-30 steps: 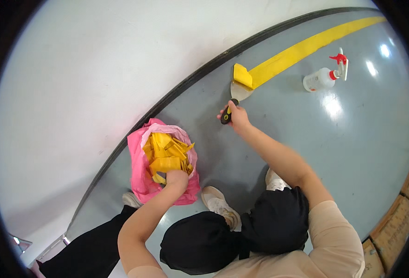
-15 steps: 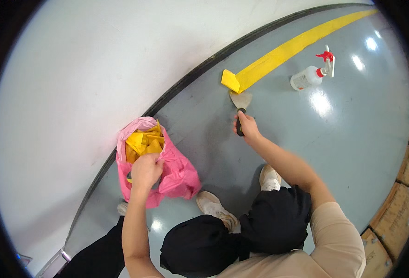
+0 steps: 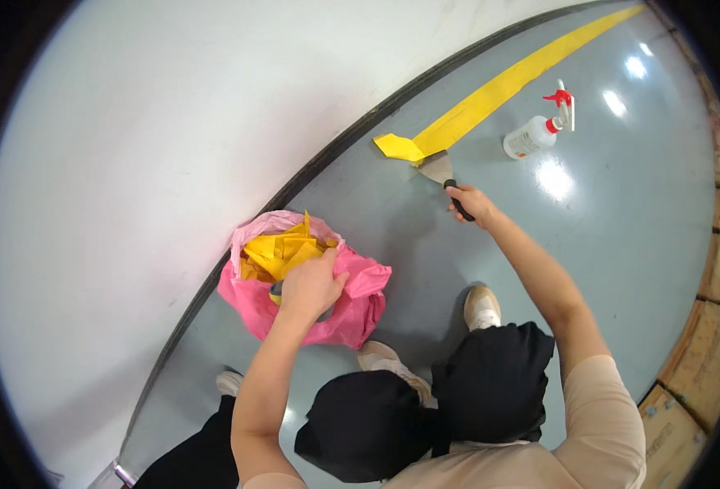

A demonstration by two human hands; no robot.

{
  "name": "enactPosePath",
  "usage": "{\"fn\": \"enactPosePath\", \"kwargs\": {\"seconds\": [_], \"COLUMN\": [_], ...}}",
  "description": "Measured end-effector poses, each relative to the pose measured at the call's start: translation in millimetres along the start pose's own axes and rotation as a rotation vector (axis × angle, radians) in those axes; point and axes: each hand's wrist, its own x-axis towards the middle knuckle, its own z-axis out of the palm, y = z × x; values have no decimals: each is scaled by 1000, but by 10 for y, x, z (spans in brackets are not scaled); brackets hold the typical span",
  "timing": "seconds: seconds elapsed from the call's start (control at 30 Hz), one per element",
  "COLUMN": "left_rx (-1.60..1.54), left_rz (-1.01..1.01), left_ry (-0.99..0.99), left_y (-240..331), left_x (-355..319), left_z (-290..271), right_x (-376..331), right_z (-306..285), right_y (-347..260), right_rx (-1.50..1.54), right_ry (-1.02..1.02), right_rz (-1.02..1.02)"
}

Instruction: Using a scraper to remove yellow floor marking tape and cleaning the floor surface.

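Observation:
My right hand [image 3: 475, 207] grips the black handle of a scraper [image 3: 436, 168], whose broad metal blade touches the floor at the near end of a yellow floor-tape strip [image 3: 498, 96]. The loose tape end [image 3: 398, 147] is folded up and points left. My left hand [image 3: 311, 285] is closed at the rim of a pink plastic bag [image 3: 358, 281]. Crumpled yellow tape [image 3: 286, 247] fills the bag's mouth. From under the left hand peeks a dark, yellow-edged object [image 3: 276, 292]; most of it is hidden, so its kind is unclear.
A white spray bottle [image 3: 531, 137] with a red trigger head stands right of the strip. On the left a white wall [image 3: 148, 163] meets the floor along a black skirting [image 3: 335, 161]. Wooden crates [image 3: 698, 350] line the right edge. Another person's dark-trousered leg [image 3: 193, 448] is at lower left.
My left hand and the pink bag have shifted right. The scraper now tilts the other way, its handle farther right. The folded tape end lies more outstretched to the left.

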Motion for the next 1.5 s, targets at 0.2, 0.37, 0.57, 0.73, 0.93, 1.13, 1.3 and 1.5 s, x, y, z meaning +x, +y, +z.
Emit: {"fn": "enactPosePath", "kwargs": {"seconds": [0.2,0.37,0.57,0.73,0.93,1.13,1.3,1.5], "left_rx": [-172,-340,-798,-1145,-1563,-1957,-1829,-426], "left_rz": [84,-4,-23,-193,-417,-57,-15,-293], "left_ry": [-35,-106,-190,-397,-36,-20,-172,-4], "left_y": [-53,-92,-62,158,679,1408,1504,1382], "left_x": [-213,-167,29,-210,-679,-553,14,1633], "left_z": [-279,-430,26,301,575,256,145,491], "right_x": [-247,-171,-122,85,344,522,593,501], "right_z": [-250,-536,-561,-727,-857,-814,-791,-822], "right_y": [46,-303,-380,-340,-451,-546,-515,-602], "right_rx": [-137,-400,-678,-773,-809,-811,-744,-810], "right_ry": [35,19,-64,-99,-169,-180,-208,-202], "right_rz": [-52,-149,-260,-453,-600,-579,-605,-571]}}
